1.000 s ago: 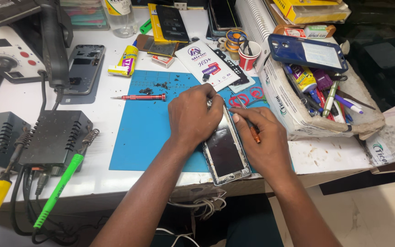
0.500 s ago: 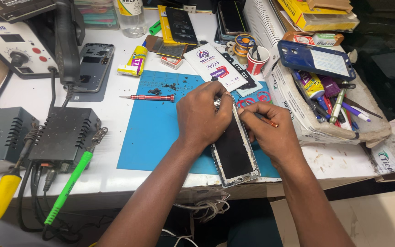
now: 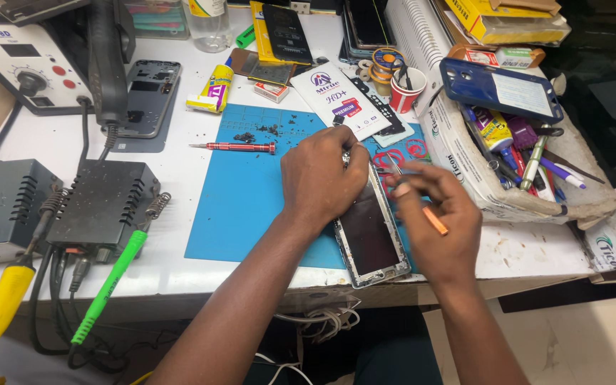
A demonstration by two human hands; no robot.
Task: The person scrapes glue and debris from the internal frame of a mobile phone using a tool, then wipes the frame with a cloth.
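Observation:
An opened phone body (image 3: pixel 373 235) with a silver frame lies on the blue work mat (image 3: pixel 240 207), its lower end over the table's front edge. My left hand (image 3: pixel 322 175) presses down on the phone's upper part, covering it. My right hand (image 3: pixel 436 221) hovers just right of the phone and grips a thin orange-handled screwdriver (image 3: pixel 422 207), whose metal tip points up and left toward the phone's top edge. The hand is blurred.
A red screwdriver (image 3: pixel 237 147) and dark debris lie on the mat's upper left. A glue tube (image 3: pixel 212 89), phone back cover (image 3: pixel 147 96), black power supply (image 3: pixel 101 203), soldering station (image 3: pixel 26 60) and green probe (image 3: pixel 108 285) sit left. A tool-filled box (image 3: pixel 465 160) stands right.
My right hand has lifted off the phone and drawn slightly right with the screwdriver. The camera has moved closer. My left hand stays on the phone.

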